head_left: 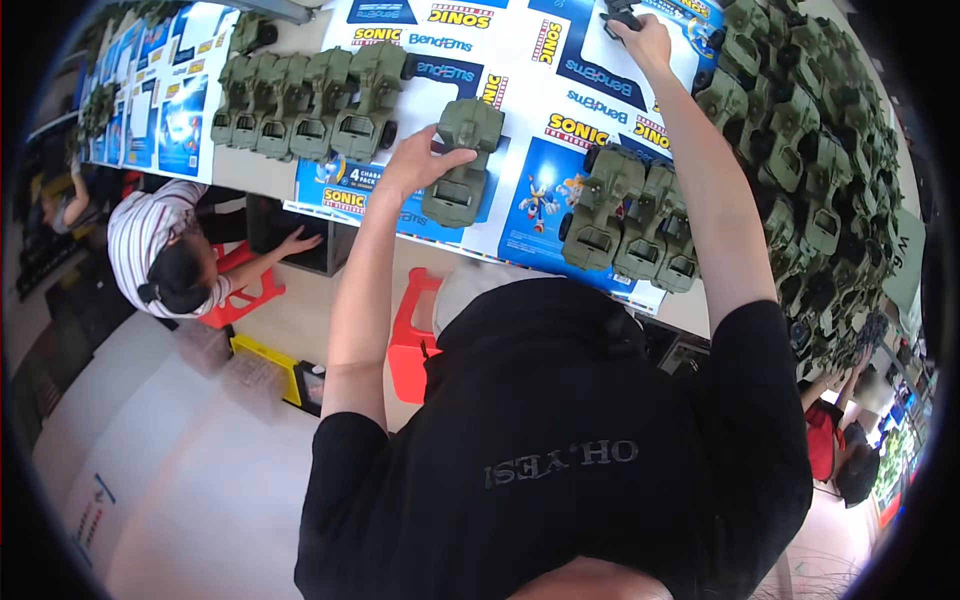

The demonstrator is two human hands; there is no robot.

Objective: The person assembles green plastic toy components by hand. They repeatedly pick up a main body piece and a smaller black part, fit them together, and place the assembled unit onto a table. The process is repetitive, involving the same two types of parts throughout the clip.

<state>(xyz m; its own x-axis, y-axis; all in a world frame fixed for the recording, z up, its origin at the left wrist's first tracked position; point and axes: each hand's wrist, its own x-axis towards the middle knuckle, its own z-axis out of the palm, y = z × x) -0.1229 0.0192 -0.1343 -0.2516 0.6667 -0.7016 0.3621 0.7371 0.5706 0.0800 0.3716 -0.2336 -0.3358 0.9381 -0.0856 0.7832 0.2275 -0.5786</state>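
My left hand (425,165) grips the side of an olive-green toy military vehicle (466,135), thumb across its top. That vehicle stands over the printed cardboard sheets on the table, its open cab toward me. My right arm reaches to the far side, where my right hand (645,42) pinches a small dark grey part (622,14). The part's exact kind cannot be made out, being small and cut off by the picture's upper edge. Left of my left hand is a row of similar toy vehicles (290,110). A few more toy vehicles (630,215) stand beneath my right forearm.
Many green toy vehicles (800,150) crowd the right side of the table. Blue and white printed sheets (540,190) cover the tabletop. A person in a striped shirt (165,245) sits at the left; red stools (410,340) stand below. Another person in red (822,440) is at far right.
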